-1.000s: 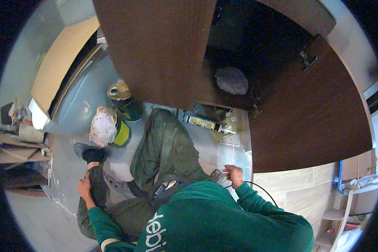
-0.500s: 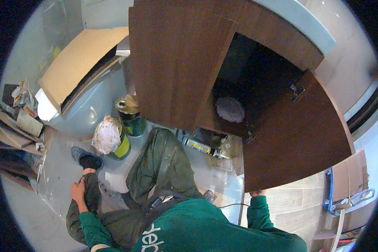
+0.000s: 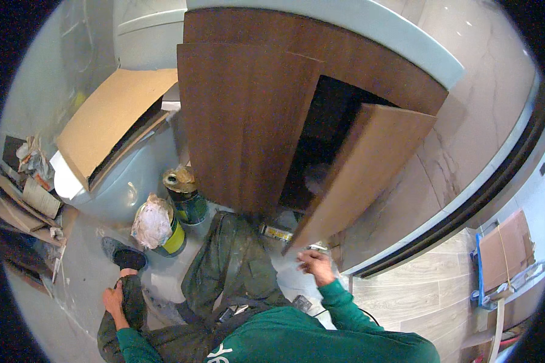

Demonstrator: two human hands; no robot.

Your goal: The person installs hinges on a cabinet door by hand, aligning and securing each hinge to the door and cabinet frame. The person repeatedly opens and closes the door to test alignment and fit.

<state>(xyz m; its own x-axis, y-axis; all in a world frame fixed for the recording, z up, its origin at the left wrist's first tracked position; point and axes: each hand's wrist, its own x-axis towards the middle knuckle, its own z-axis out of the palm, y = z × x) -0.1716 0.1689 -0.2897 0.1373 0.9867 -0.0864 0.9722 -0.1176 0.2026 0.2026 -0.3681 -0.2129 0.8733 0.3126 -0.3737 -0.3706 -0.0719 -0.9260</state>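
Note:
My left hand (image 3: 115,300) is closed on the trouser leg (image 3: 134,296) at my left shin. My right hand (image 3: 315,263) is just below the lower corner of a brown cabinet door (image 3: 369,163), fingers loosely bent and apart, holding nothing that I can see. The door hangs partly swung in, slightly blurred, over the dark opening of the cabinet (image 3: 242,121); inside, a pale round thing is dimly visible. A sealant cartridge (image 3: 275,232) lies on the floor below, partly hidden by the door.
A green can (image 3: 172,239) with crumpled plastic on top and a dark can (image 3: 193,212) stand left of my knee. A cardboard sheet (image 3: 109,115) rests on a white fixture. Wood scraps (image 3: 24,212) lie far left. A blue-framed board (image 3: 502,254) and dark door track (image 3: 496,169) are right.
The right cabinet door has swung from wide open toward closed. My right hand has moved left and up from its outer edge. My view has shifted, showing more of the cabinet's top.

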